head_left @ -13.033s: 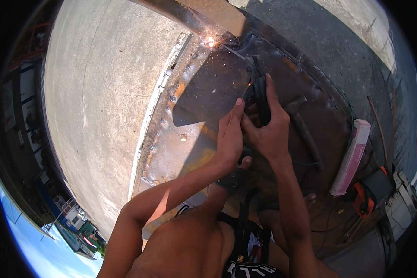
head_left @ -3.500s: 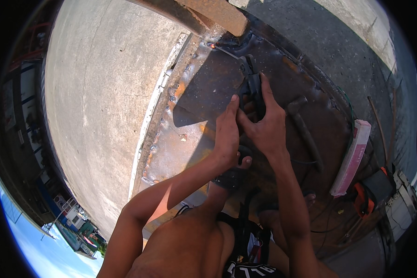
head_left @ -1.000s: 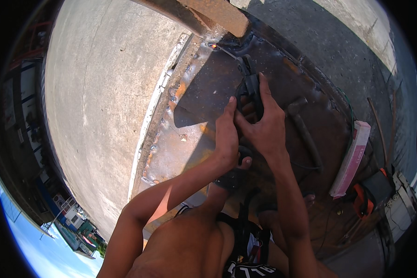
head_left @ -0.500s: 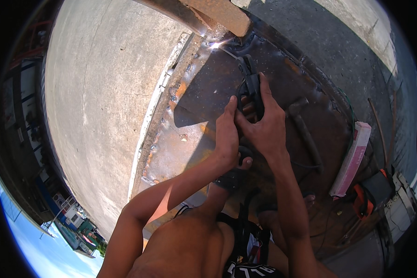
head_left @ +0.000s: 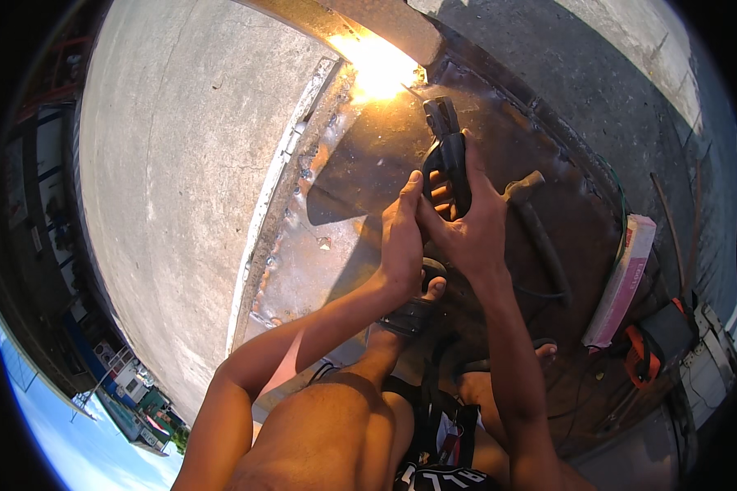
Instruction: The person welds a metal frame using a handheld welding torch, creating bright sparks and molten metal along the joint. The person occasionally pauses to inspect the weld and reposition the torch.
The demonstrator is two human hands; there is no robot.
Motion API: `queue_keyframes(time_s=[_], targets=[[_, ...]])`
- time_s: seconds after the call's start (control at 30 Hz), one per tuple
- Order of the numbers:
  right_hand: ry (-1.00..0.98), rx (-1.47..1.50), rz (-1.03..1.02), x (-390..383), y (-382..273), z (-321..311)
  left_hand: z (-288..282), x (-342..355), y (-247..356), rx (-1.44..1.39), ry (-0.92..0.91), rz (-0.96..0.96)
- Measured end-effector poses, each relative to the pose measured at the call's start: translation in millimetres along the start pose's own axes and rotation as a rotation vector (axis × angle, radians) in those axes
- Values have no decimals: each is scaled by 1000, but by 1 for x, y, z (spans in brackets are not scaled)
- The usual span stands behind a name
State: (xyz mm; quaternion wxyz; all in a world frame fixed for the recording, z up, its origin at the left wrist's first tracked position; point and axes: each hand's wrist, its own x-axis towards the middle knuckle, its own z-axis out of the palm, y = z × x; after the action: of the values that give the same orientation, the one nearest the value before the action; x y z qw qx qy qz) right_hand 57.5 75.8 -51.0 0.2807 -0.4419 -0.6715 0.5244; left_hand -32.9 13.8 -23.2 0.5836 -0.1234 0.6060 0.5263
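Note:
Both my hands are on a black electrode holder (head_left: 446,143). My right hand (head_left: 475,225) wraps its fingers round the grip, and my left hand (head_left: 401,233) is closed against its left side, pressed to my right. A thin rod runs from the jaws into a bright yellow-white arc (head_left: 381,69), whose glare hides where the rusty steel beam (head_left: 409,33) meets the steel plate (head_left: 540,131). The plate, with rough weld spots along its edges, lies beneath my hands and sandalled feet. A dark hammer (head_left: 540,237) lies just right of my right hand.
A pink-and-white long box (head_left: 618,282) lies at the right, beside an orange-and-black case (head_left: 655,340) and a dark cable. Two thin rods (head_left: 671,229) lean farther right. A whitish strip (head_left: 274,176) borders the plate's left side, along sunlit concrete (head_left: 164,180).
The small spark of half a second ago has flared into a large yellow-white glare lighting beam, plate and hands. The holder and my hands have barely moved, slightly rightward at most.

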Motion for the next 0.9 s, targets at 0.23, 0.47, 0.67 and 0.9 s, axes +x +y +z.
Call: queue_keyframes(time_s=[0.23,0.47,0.67,0.9], targets=[[-1,-54,60,-3,-2,-1,-6,4,-3,-7,-92,22],[-36,-37,92,-4,-7,-1,-15,7,-11,-46,-98,26],[-191,-64,82,-27,-30,-26,-30,-10,-4,181,-220,-69],[-307,-410,175,-17,-51,-151,-55,-55,-21,-53,-208,72]])
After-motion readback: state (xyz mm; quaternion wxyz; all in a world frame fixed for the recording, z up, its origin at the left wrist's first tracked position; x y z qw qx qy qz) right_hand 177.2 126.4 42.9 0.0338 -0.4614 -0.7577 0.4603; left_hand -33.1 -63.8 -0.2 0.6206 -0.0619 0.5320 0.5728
